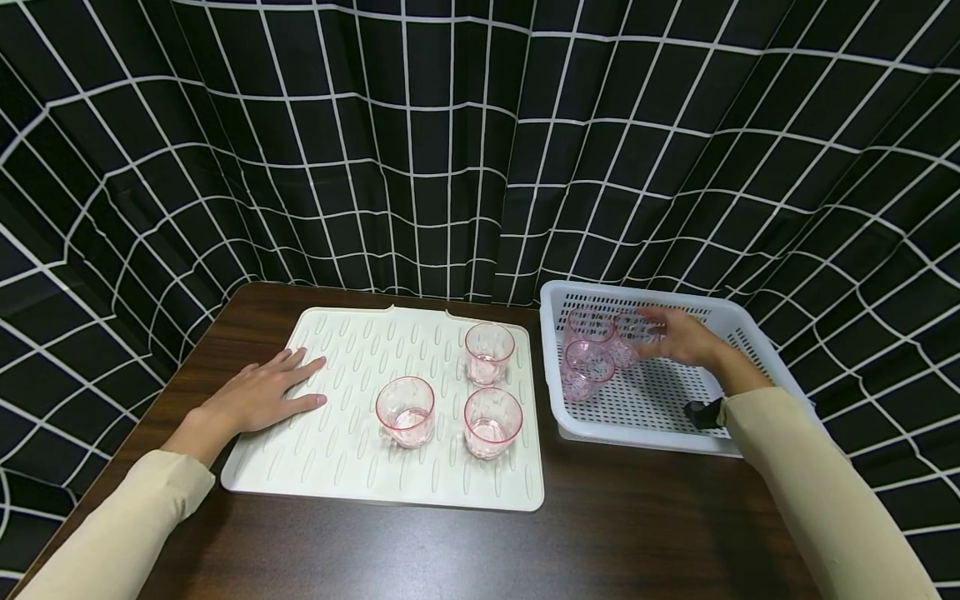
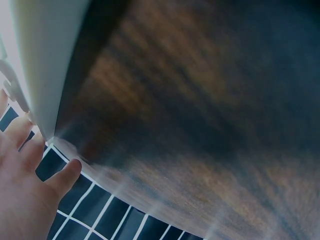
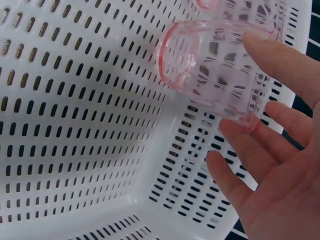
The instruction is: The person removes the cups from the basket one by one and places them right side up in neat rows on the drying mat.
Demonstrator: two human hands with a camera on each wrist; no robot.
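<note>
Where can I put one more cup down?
Try the bare mat between the left hand and the nearest glass, or the brown table in front of the mat and basket, between the sleeves. It's crowded on the mat's right half, where three glasses stand, and at the basket's left end, with more glasses by the right hand.

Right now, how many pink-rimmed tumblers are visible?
6: three tumblers on the draining mat, three in the basket, including one at the right hand; more may be hidden.

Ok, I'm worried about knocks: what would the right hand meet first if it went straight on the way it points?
The pink-rimmed glass nearest the right hand, in the white basket; depth is unclear, so they may already touch.
</note>
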